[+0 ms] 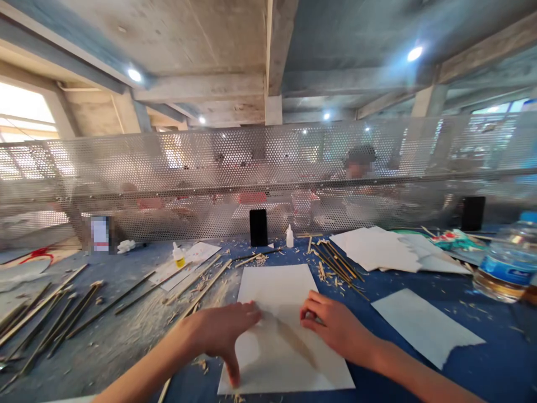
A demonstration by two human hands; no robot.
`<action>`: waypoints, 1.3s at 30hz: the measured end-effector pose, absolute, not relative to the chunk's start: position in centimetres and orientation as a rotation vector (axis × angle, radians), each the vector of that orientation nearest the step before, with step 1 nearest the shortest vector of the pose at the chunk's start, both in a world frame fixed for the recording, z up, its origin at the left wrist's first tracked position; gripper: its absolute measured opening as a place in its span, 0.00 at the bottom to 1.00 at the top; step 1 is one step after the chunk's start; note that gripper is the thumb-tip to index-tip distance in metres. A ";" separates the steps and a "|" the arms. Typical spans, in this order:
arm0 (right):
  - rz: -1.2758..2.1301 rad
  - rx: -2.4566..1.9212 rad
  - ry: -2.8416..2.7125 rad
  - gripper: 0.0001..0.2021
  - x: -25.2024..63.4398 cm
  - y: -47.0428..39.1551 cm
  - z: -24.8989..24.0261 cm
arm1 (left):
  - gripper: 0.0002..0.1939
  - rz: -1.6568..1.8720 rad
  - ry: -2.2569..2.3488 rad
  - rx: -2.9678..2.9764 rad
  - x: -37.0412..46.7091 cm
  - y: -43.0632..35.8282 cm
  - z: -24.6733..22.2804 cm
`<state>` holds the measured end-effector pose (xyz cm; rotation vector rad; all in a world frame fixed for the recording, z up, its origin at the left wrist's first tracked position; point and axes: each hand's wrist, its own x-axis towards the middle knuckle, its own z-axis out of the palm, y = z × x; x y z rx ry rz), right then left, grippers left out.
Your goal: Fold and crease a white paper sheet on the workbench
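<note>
A white sheet of paper lies flat on the blue table in front of me, with a brownish diagonal smear or shadow across its middle. Over the sheet's left part is my left hand, thumb spread wide from the other fingers and nothing in its grasp. My right hand is at the sheet's right edge with its fingers curled together. Whatever those fingers hold, if anything, is hidden. Thin wooden sticks and pale shavings lie beyond my left hand. Dark sticks are bunched past the right hand.
A perforated metal screen runs along the table's back, with a person behind it. Near it stand a black phone, a white bottle and a yellow-labelled bottle. Stacked paper, a torn sheet and a water bottle occupy the right.
</note>
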<state>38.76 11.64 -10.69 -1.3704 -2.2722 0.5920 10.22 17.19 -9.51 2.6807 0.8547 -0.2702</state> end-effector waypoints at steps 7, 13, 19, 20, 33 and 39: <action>0.565 -1.385 -2.234 0.06 39.6 12.5 -11.0 | 0.60 -0.356 0.880 2.679 9.7 17.5 -10.5; 0.532 -1.406 -2.232 0.05 39.6 12.4 -11.6 | 0.61 -0.442 0.910 2.620 9.8 17.4 -9.9; 0.489 -1.394 -2.247 0.04 39.7 12.3 -11.7 | 0.58 -0.487 0.947 2.621 9.4 17.6 -10.0; 0.481 -1.399 -2.240 0.04 39.7 12.2 -11.7 | 0.57 -0.483 0.942 2.629 9.3 17.6 -10.0; 0.511 -1.330 -2.263 0.03 38.8 11.8 -11.9 | 0.57 -0.479 1.036 2.507 10.5 16.2 -7.7; 0.522 -1.305 -2.302 0.04 39.0 11.8 -11.7 | 0.56 -0.485 0.995 2.561 10.0 16.7 -8.5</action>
